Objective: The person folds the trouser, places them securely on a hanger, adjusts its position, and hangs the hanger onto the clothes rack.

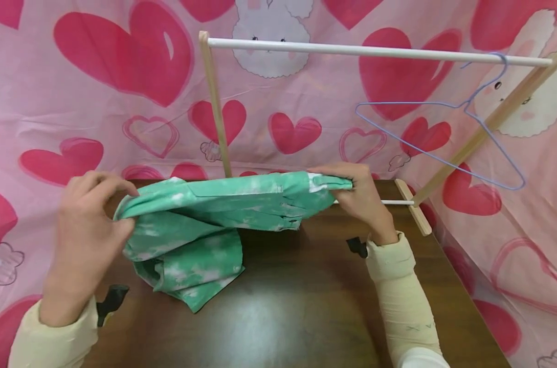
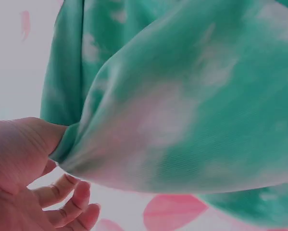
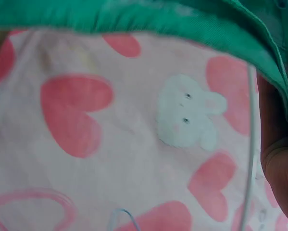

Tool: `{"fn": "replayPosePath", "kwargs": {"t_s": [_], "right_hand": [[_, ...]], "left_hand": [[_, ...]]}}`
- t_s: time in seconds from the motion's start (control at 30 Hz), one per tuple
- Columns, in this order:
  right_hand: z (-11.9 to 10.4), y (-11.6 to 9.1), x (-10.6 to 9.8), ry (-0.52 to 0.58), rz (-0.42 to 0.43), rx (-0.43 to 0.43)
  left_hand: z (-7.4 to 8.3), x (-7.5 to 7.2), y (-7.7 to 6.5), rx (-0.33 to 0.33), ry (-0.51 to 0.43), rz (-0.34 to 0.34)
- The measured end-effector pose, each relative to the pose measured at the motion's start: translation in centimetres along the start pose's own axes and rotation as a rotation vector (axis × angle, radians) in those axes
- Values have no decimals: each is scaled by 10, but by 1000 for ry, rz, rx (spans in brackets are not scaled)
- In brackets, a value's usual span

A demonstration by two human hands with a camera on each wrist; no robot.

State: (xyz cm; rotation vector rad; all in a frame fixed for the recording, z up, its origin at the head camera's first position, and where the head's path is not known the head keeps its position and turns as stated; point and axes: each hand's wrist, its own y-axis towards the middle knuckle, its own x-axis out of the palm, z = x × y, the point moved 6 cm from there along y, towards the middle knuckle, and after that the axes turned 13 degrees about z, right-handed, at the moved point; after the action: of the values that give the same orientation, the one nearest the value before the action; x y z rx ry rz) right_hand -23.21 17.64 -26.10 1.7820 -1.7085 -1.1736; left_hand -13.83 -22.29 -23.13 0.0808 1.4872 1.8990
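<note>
A green-and-white tie-dye garment [image 1: 204, 204] is held up over the table, folded so that its exact kind is hidden. Its upper edge stretches between both hands while the lower folds hang at the left. My left hand [image 1: 87, 230] pinches the left end between thumb and forefinger; in the left wrist view the other fingers [image 2: 81, 197] of this hand are loosely curled below the cloth [image 2: 192, 115]. At the opposite end, my right hand [image 1: 354, 191] grips a corner. The right wrist view shows the garment's edge [image 3: 134, 17] with part of that hand [image 3: 281, 159] at the side.
A rack with a white rail [image 1: 352, 49] and wooden posts [image 1: 218, 107] stands at the back of the brown table [image 1: 278, 306]. From the rail's right end hangs a blue wire hanger [image 1: 425, 152]. A pink heart-print cloth [image 1: 121, 122] covers the walls.
</note>
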Motion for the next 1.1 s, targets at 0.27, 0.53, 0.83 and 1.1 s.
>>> {"fn": "replayPosePath", "kwargs": {"t_s": [0.27,0.53,0.83,1.1], "right_hand": [[-9,6,-50,-62,147,-20],[34,-30,-50,-157,0,197],[99,-93,-23,-186,-246,434],[115,-130,-18,-206,-415,509]], "left_hand": [[-31,-28,11,-98,-3,187],[-69,12,-35,-205,36,-11],[-97,71,-102,-276,25,-353],[-103,91,-143,-277,9,-573]]}}
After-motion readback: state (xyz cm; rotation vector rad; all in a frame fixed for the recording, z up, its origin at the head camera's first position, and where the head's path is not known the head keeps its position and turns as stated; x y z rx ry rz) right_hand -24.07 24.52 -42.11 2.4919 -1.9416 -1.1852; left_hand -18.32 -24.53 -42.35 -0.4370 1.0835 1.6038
